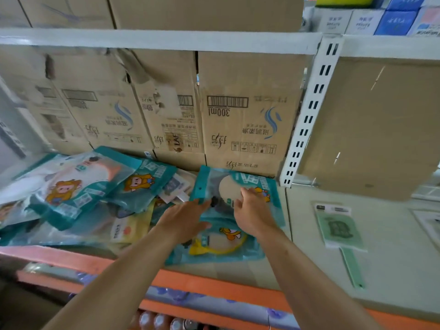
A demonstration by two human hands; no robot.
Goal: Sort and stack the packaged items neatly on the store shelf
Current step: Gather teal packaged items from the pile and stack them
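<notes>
Teal packets (238,184): cartoon-printed plastic pouches lying on the middle shelf (309,234), in front of the cartons. They are in two groups.
Right group: two packets that I can count, at the right end of this bay, just beside the white slotted upright (312,110). The upper packet overlaps the far part of the lower packet (221,248), which shows a yellow ring through its window and reaches almost to the orange shelf edge (214,282).
Left heap (76,186): at least five packets, tilted and overlapping every which way. One of them is a yellowish packet (128,229) near the front. The blur stops an exact count.
Left hand (188,220): palm down, fingers straight and close together, pressing flat on the left edge of the right group.
Right hand (252,210): palm down on the upper packet, fingers lightly bent and a little spread, tips resting near its round window. It pinches nothing that I can see.
Cartons (247,115): four brown cardboard boxes in a row at the back of the shelf, their print upside down. One is marked 300ml.
Next bay: one large plain cardboard box (381,127) and one green flat packaged item (338,229) with a long handle, lying well apart from the packets.
Shelf above: more cardboard, and at the right several small blue and white boxes (395,20).
Shelf below: a row of bottle tops (162,321), too blurred to count.
</notes>
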